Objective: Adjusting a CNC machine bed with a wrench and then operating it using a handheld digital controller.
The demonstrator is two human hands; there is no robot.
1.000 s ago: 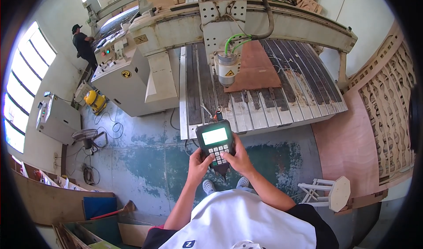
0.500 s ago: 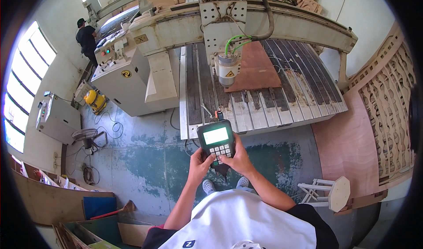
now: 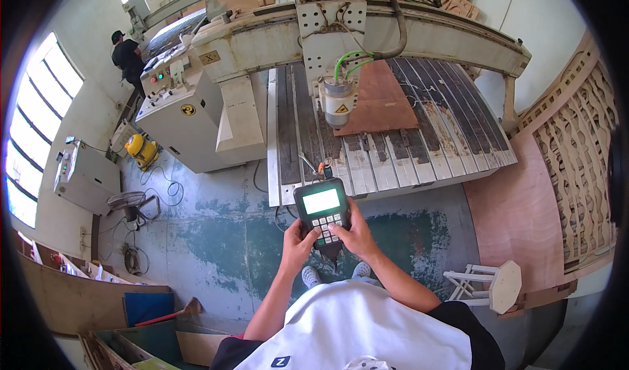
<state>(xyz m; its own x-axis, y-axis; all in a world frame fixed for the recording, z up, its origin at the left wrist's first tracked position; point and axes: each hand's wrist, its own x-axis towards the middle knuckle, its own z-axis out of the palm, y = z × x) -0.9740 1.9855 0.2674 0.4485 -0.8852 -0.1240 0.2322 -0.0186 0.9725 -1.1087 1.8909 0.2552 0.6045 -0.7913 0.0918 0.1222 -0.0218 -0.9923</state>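
Below the front edge of the router bed, both forearms rise from the lower edge and meet at a handheld controller (image 3: 322, 214). The left hand (image 3: 299, 245) is clasped around the controller's lower left side, its thumb lying at the edge of the keypad. The right hand (image 3: 354, 234) grips the lower right side, thumb set across the keys. The controller is held upright between the two hands, its lit greenish screen above them and a dark pointed end showing below the fingers. Just beyond it stands the slatted machine bed (image 3: 386, 134), where a brown wooden panel (image 3: 377, 101) lies under the spindle (image 3: 339, 103). A white stool (image 3: 488, 285) stands on the floor to the right. Another person (image 3: 128, 55) stands far off at the upper left.
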